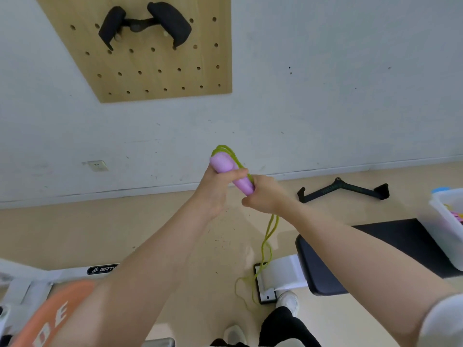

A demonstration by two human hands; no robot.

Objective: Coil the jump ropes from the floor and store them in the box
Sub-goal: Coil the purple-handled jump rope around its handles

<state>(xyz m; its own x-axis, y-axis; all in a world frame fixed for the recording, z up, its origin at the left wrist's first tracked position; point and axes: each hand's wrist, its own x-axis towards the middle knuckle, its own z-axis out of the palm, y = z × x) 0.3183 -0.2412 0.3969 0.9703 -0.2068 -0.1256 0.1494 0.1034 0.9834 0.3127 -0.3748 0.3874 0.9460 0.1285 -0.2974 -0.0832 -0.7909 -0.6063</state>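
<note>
Jump rope (269,236) tail dangling below right hand (265,196) could tangle or slip loose; left hand (215,189) fingers clamp purple handles (231,172), right fingers pinch cord.

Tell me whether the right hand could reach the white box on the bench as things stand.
Probably yes: the white box sits on the bench on that side, nothing between. But the right hand is gripping the green rope.

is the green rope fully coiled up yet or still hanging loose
Partly coiled. A few loops of the green rope sit by the purple handle in both hands, but a long stretch hangs from the right hand to the floor.
</note>
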